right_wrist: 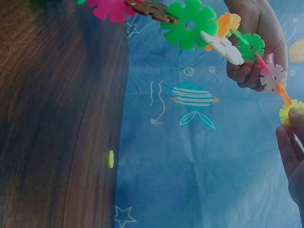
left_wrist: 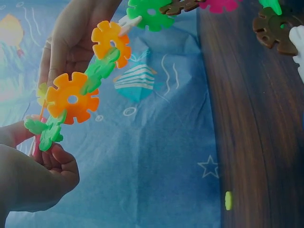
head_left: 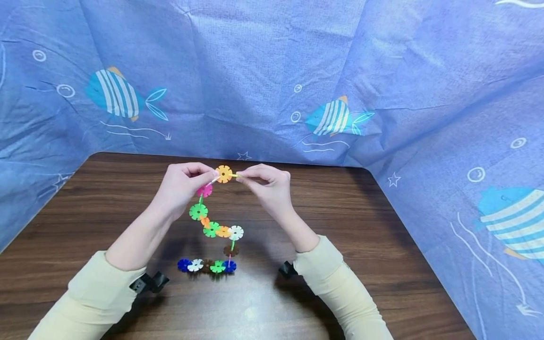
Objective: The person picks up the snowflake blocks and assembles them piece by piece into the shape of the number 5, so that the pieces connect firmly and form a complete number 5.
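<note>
Both hands hold up one end of a long chain of slotted flower-shaped plastic discs. My left hand (head_left: 176, 188) pinches a pale disc (right_wrist: 273, 77) between thumb and forefinger. An orange disc (head_left: 224, 174) sits between the two hands, linked to that pale one. On its other side, my right hand (head_left: 272, 189) pinches a yellow disc (right_wrist: 290, 113), seen edge-on in the head view. Below the left hand the chain runs down through a pink disc (head_left: 205, 191), a green disc (head_left: 198, 212) and a white disc (head_left: 236, 232). Its lower end includes a blue disc (head_left: 184, 265).
The chain's lower row is over the dark wooden table (head_left: 340, 283), in front of the person. Behind and to the right hangs a blue cloth (head_left: 255, 71) with fish prints. A small yellow piece (right_wrist: 111, 159) shows near the wood's edge in both wrist views.
</note>
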### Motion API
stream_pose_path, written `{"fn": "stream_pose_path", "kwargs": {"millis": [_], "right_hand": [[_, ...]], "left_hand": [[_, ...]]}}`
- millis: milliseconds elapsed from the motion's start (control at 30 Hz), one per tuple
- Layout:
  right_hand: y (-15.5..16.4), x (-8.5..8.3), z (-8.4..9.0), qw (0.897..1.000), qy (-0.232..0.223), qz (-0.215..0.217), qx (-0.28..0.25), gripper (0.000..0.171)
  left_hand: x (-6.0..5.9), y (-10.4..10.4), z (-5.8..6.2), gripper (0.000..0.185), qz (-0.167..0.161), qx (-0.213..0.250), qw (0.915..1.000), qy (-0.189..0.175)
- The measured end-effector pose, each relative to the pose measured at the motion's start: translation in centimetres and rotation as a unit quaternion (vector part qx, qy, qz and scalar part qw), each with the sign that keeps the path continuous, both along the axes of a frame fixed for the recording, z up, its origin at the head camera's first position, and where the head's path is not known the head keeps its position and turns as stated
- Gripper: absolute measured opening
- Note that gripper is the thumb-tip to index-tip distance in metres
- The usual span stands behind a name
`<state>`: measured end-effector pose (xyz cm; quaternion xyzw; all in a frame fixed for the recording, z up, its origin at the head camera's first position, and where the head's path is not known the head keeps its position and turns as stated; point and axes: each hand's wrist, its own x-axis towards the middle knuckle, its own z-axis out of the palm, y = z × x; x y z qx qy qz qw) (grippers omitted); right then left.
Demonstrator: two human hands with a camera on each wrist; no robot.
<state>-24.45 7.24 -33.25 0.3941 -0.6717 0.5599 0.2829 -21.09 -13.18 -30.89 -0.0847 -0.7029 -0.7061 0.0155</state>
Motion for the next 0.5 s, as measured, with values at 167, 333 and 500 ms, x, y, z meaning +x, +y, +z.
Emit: {"fn": "stream_pose_path", "kwargs": {"millis": [167, 333, 500], "right_hand": [[-0.01, -0.06, 0.00, 1.000, 0.015, 0.004, 0.004, 0.006], [0.01, 0.17, 0.27, 0.999, 0.034, 0.007, 0.008, 0.005], [0.16, 0.33, 0.47, 0.998, 0.053, 0.009, 0.013, 0.006]], "left_hand": [[-0.03, -0.06, -0.07, 0.010, -0.002, -0.016, 0.9998, 0.013], [0.07, -0.04, -0.02, 0.009, -0.009, -0.020, 0.9996, 0.015], [0.14, -0.04, -0.10, 0.009, -0.014, -0.022, 0.9994, 0.021]]}}
